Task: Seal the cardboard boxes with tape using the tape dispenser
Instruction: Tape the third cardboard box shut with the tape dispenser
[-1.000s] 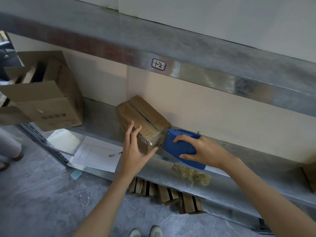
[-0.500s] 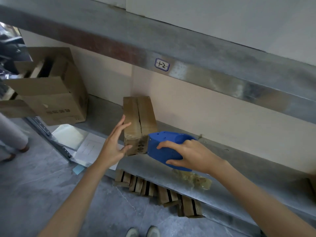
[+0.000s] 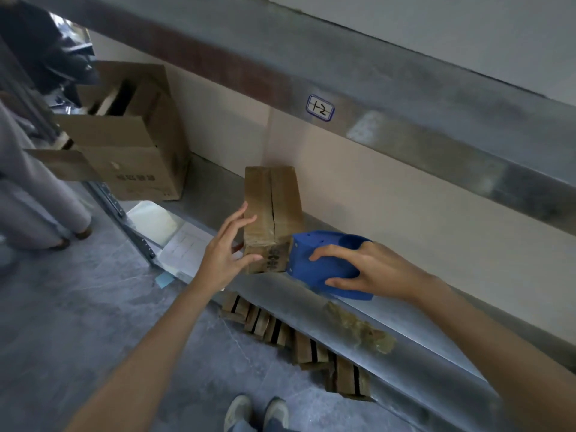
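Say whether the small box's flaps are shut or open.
Shut: both flaps of the small box lie flat, meeting at a centre seam. Tape: cannot tell.

On the shelf the small box stands midway, the left hand against its left side, the tape dispenser — under the right hand — touching its near right corner. A large open box sits far left, papers between the 2; cardboard bundles lie on the floor beneath.

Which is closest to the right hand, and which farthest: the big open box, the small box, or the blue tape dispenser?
1. blue tape dispenser: held in the right hand.
2. small box: just left of it.
3. big open box: far left on the shelf.
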{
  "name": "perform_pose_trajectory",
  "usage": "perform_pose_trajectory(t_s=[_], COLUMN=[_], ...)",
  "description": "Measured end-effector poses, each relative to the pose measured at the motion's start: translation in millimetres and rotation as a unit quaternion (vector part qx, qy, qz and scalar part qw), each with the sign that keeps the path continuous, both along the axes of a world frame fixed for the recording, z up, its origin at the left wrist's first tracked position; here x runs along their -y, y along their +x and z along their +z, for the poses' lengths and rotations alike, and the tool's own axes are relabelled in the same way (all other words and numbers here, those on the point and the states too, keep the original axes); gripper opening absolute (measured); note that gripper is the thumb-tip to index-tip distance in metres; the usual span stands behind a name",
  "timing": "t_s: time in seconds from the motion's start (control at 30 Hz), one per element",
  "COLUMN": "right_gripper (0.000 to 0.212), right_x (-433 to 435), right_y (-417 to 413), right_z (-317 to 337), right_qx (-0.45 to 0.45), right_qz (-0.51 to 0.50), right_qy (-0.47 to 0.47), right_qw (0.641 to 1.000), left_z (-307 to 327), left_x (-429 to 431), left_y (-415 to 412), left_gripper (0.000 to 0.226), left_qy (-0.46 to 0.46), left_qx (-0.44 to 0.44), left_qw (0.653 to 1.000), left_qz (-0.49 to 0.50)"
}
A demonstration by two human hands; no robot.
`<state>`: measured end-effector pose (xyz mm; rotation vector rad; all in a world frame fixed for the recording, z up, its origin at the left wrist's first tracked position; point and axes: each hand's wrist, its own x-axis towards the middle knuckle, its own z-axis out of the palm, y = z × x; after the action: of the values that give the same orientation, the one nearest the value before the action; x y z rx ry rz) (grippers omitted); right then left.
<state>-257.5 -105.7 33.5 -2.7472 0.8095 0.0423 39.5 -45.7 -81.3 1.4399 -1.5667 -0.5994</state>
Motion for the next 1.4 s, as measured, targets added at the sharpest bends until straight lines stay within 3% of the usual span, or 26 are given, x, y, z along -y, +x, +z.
perform_pose_trajectory(t_s=[0.33, 0.73, 1.4], right_gripper=[0.04, 0.048, 0.046], right_x=[13, 13, -8], right_y=[-14, -50, -23], right_z=[-3, -4, -15], right_qx=[0.029, 0.001, -0.029], right_qz=[0.012, -0.048, -0.152], right_qy=[0.034, 0.063, -0.022], right_qw=[0.999, 0.997, 0.988], left_z=[-1, -5, -5], left_x=[0, 1, 0], left_y=[0, 0, -2], left_gripper=[0.076, 0.076, 0.078], left_qy=[0.008, 0.001, 0.0], left_qx=[0.007, 0.001, -0.017], left_qw=[1.0, 1.0, 1.0], left_qz=[0.001, 0.0, -0.003])
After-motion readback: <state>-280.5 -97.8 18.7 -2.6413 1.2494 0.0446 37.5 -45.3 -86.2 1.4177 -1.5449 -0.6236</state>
